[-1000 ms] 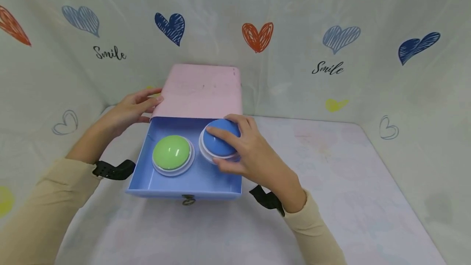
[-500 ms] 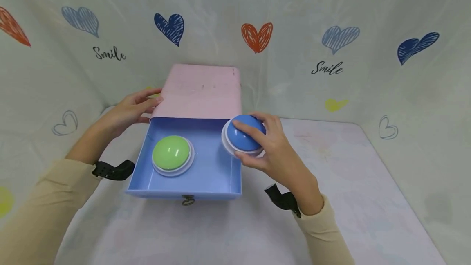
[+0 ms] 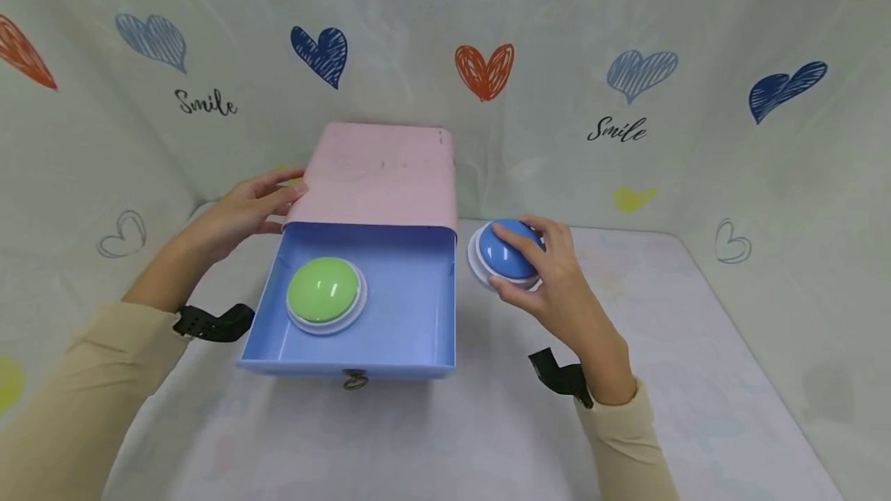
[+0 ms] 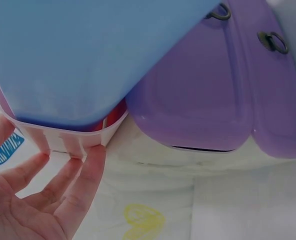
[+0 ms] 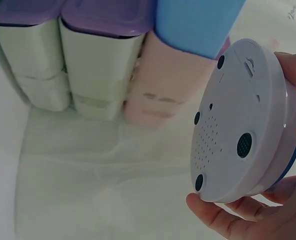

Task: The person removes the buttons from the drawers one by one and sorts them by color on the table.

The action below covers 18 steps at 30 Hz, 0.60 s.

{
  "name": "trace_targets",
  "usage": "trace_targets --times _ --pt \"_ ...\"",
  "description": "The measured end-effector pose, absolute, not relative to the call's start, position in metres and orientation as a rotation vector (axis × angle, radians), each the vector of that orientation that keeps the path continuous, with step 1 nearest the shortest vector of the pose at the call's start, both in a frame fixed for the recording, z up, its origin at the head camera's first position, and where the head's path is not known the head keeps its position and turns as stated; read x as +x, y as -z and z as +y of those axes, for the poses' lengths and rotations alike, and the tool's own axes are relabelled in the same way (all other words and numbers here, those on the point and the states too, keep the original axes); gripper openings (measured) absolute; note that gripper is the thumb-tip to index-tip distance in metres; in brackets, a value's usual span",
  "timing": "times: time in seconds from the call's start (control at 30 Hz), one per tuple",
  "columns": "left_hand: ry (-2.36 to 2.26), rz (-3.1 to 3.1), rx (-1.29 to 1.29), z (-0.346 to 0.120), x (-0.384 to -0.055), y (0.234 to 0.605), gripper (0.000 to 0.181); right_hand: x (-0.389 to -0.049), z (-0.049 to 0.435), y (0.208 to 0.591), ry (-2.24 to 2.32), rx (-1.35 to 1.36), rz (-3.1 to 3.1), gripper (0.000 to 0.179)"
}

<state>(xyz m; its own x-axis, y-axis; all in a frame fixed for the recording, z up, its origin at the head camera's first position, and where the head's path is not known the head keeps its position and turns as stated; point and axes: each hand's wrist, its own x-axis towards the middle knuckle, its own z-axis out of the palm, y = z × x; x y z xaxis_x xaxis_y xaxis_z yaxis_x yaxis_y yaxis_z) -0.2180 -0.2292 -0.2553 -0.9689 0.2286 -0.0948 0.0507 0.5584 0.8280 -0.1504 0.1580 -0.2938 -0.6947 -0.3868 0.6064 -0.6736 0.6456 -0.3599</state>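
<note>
My right hand (image 3: pixel 557 288) grips a blue dome push button (image 3: pixel 511 250) by its rim, just off the right side of the blue drawer (image 3: pixel 411 315). In the right wrist view the button's white underside (image 5: pixel 225 95) shows, with speaker holes and dark round feet. A green dome push button (image 3: pixel 323 290) sits in the left half of the pulled-out drawer. My left hand (image 3: pixel 240 203) touches the left side of the pink drawer case (image 3: pixel 383 172), its fingers extended and spread along the wall in the left wrist view.
A ring pull (image 3: pixel 356 380) hangs from the drawer's front. Purple drawers (image 4: pixel 198 95) in pale cases stand beside the pink one in both wrist views. A white table (image 3: pixel 661 377) lies below, and a heart-printed sheet (image 3: pixel 557 14) rises behind.
My right hand has carried the blue push button rightward, from over the drawer to beyond its right side. The left hand, green button and drawer have stayed put.
</note>
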Motion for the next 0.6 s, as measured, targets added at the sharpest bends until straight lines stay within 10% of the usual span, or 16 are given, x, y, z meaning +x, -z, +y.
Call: trace_targets --times 0.6 --pt "-1.372 2.601 0.236 -0.23 -0.217 0.255 0.065 -0.188 0.169 0.358 -0.843 0.67 -2.645 0.052"
